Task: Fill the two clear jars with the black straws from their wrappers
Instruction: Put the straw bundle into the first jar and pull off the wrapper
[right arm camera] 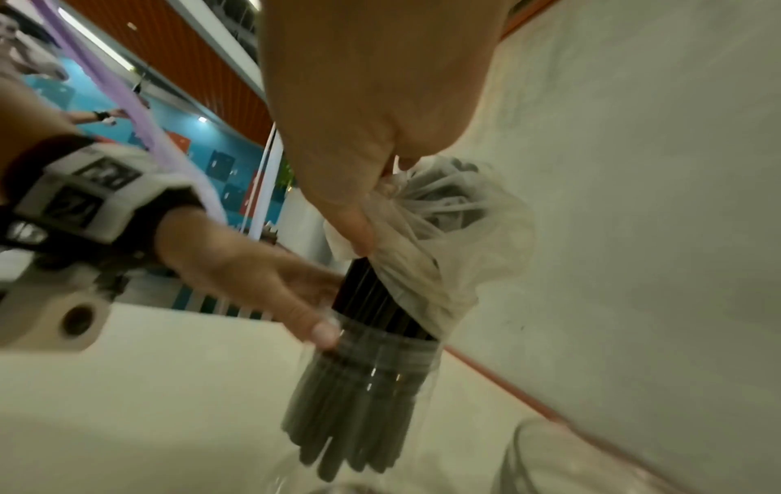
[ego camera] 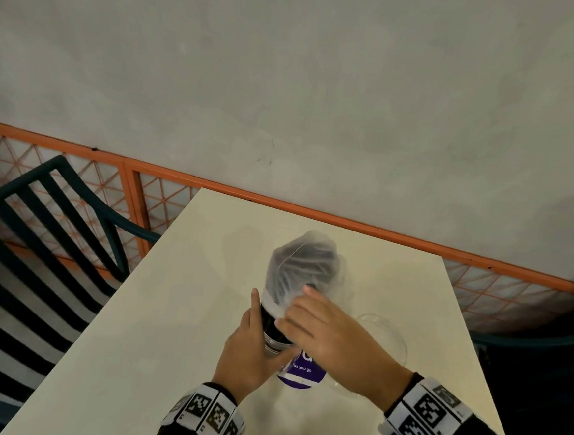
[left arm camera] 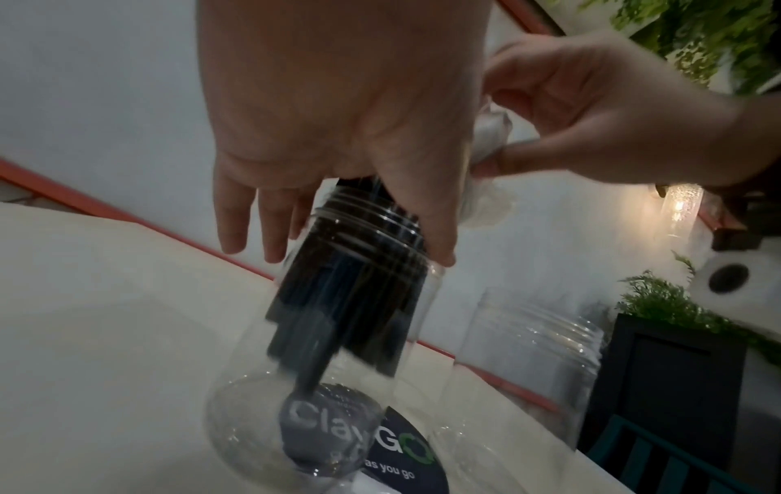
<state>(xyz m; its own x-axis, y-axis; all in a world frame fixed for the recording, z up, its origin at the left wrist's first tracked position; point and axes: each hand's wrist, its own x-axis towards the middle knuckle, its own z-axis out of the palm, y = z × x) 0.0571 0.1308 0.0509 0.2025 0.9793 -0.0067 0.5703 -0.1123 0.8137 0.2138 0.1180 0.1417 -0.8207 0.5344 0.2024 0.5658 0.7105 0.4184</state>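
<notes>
A bundle of black straws [ego camera: 272, 319] stands with its lower end inside a tilted clear jar [left arm camera: 253, 401]. A thin whitish wrapper [ego camera: 304, 263] still covers the top of the bundle. My left hand [ego camera: 254, 331] holds the jar's threaded neck [right arm camera: 380, 361], thumb on one side and fingers on the other. My right hand [ego camera: 304, 309] pinches the wrapper [right arm camera: 456, 234] just above the bare straws [right arm camera: 367, 294]. The straws' lower ends [left arm camera: 350, 300] hang partway down the jar, short of its bottom. A second clear jar [ego camera: 384, 335] stands upright to the right, with nothing in it.
A round dark sticker [ego camera: 300, 376] with white lettering lies on the white table [ego camera: 168, 311] under the tilted jar. A dark green slatted chair [ego camera: 55, 216] stands to the left, an orange railing [ego camera: 313, 212] runs behind the table, and another chair [ego camera: 526, 342] is at the right.
</notes>
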